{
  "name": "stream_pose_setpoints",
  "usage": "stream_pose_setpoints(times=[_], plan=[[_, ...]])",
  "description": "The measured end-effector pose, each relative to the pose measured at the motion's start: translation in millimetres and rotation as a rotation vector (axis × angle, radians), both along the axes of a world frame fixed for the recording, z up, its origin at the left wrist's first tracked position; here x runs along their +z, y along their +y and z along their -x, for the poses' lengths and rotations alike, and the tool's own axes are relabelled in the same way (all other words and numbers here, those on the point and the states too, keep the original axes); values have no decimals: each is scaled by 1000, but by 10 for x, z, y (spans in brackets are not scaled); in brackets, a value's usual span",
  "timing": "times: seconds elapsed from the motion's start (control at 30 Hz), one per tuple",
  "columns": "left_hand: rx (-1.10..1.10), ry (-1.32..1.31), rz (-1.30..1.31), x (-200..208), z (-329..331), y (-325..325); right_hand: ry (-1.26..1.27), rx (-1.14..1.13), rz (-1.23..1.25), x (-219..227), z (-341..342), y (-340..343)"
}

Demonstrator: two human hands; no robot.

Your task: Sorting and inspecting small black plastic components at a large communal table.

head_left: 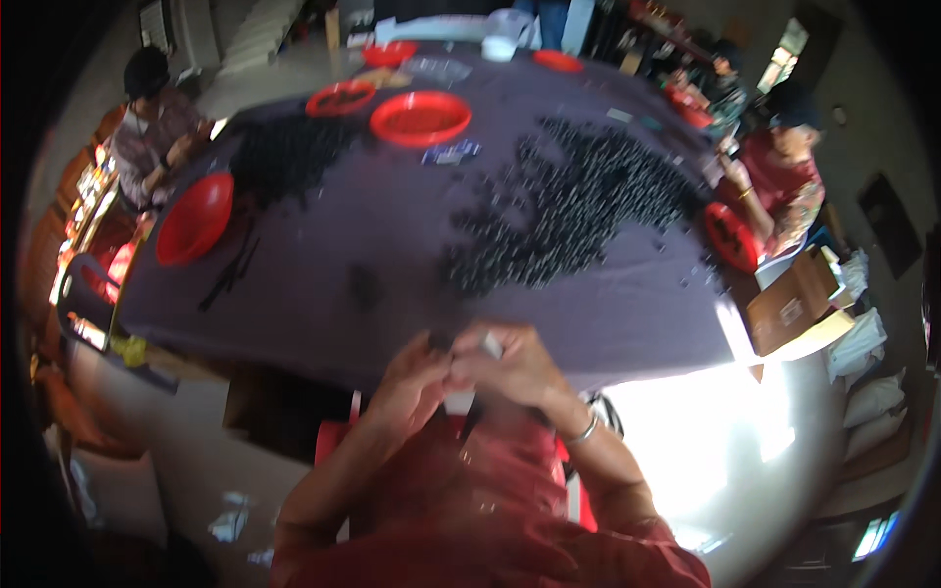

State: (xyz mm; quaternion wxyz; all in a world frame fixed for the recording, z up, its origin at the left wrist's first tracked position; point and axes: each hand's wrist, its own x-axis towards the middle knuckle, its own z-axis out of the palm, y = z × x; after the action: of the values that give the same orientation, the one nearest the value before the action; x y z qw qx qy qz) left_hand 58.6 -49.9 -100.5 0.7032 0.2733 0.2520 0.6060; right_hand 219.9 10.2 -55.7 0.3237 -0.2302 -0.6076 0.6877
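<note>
My left hand point(417, 380) and my right hand point(512, 367) meet just in front of the table's near edge, fingers closed and nearly touching. Between the left fingertips shows a small dark piece point(440, 340), blurred, its kind unclear. A small whitish object point(491, 344) sticks up from the right hand's fingers; what it is cannot be made out. Beyond the hands, many small black pieces point(578, 201) lie spread over the purple-grey tablecloth point(392, 225). A small dark cluster point(364, 285) lies nearer, left of centre.
Another dark heap point(284, 157) and a red basin point(196, 220) lie at left, beside thin black strips point(230, 274). A red tray point(421, 119) and a blue-white packet point(451, 153) are farther back. People sit at both sides. An open cardboard box point(799, 306) stands right of the table.
</note>
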Motion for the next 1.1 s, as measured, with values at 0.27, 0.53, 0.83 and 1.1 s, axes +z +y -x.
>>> stream_pose_setpoints(times=[0.27, 0.53, 0.83, 1.1], plan=[[29, -117, -126, 44, 75, 139, -257, -268, -530, -9, -71, 208], [116, -105, -170, 111, 79, 39, -329, -215, -987, 28, 2, 21], [74, -135, -215, 23, 126, 58, -263, -199, -898, 15, 22, 15], [118, -101, -193, -22, 117, 87, -226, -190, -773, -74, 94, 18]])
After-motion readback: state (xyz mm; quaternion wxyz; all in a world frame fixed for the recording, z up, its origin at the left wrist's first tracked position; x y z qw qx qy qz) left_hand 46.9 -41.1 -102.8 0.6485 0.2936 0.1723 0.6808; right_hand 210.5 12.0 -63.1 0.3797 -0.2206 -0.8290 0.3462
